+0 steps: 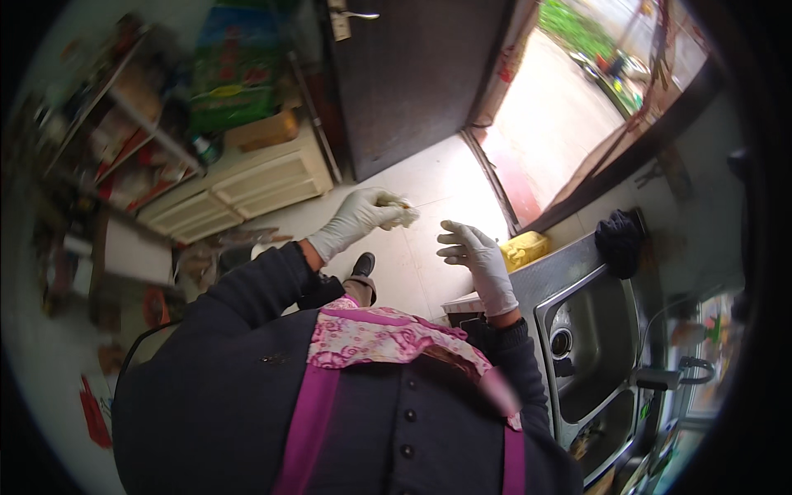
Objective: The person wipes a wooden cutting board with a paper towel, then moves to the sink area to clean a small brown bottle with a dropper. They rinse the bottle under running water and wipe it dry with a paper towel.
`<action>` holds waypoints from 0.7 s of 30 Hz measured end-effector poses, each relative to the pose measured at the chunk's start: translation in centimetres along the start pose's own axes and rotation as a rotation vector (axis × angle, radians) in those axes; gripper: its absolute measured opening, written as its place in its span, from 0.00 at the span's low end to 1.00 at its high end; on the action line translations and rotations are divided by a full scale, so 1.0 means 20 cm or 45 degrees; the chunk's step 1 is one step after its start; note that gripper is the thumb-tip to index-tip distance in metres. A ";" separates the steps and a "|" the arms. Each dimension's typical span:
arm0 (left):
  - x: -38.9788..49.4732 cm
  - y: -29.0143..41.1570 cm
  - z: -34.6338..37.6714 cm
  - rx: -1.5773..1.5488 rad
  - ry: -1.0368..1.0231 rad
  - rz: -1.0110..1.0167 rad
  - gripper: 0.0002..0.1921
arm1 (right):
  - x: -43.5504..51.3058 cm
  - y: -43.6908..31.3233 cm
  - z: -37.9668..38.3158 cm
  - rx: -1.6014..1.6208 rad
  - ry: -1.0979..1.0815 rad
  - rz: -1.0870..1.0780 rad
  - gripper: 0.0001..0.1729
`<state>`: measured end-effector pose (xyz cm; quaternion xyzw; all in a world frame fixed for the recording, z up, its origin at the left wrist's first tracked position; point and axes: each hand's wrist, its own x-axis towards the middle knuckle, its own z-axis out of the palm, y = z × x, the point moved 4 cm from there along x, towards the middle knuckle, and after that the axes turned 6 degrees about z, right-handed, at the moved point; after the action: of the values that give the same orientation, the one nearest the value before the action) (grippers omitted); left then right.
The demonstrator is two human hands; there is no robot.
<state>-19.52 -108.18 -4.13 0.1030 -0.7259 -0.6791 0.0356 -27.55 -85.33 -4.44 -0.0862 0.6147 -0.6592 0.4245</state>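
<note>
My left hand [362, 219], in a whitish glove, is closed on a small crumpled white wad [403, 215] with a brownish spot; I cannot tell whether it is paper or cloth. My right hand [479, 260], in a similar glove, is held apart from it to the right, fingers spread and slightly bent, with nothing seen in it. Both hands are in front of my body, above the pale tiled floor [405, 260]. A pink floral apron [371, 334] with purple straps lies over my dark buttoned jacket.
A double steel sink [594, 340] stands at right, with dark cloth [619, 241] near it and a yellow plastic container [525, 249] beside the counter. Ahead are a dark door [421, 74] and an open doorway. A low cream cabinet [266, 179] and loaded shelves [133, 117] stand at left.
</note>
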 end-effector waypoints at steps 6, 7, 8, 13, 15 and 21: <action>0.72 -0.02 -0.42 -0.130 0.041 -0.044 0.09 | 0.53 -0.15 -0.06 0.103 0.178 0.069 0.23; 0.86 -0.01 -0.47 -0.114 0.012 -0.059 0.09 | 0.59 -0.19 -0.08 0.088 0.221 0.091 0.23; 0.99 0.01 -0.50 -0.113 -0.029 -0.052 0.09 | 0.64 -0.23 -0.12 0.058 0.293 0.120 0.24; 1.63 0.08 -0.34 -0.160 -0.237 -0.043 0.08 | 0.71 -0.39 -0.35 0.110 0.529 0.036 0.23; 1.87 0.09 -0.22 -0.104 -0.341 -0.033 0.09 | 0.72 -0.41 -0.46 0.166 0.661 0.056 0.22; 2.54 0.08 0.21 -0.170 -0.578 0.018 0.13 | 0.79 -0.43 -0.93 0.268 0.970 0.014 0.22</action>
<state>-70.03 -114.01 -7.29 -0.0598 -0.6694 -0.7312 -0.1171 -53.06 -83.10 -7.50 0.2118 0.6578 -0.7010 0.1761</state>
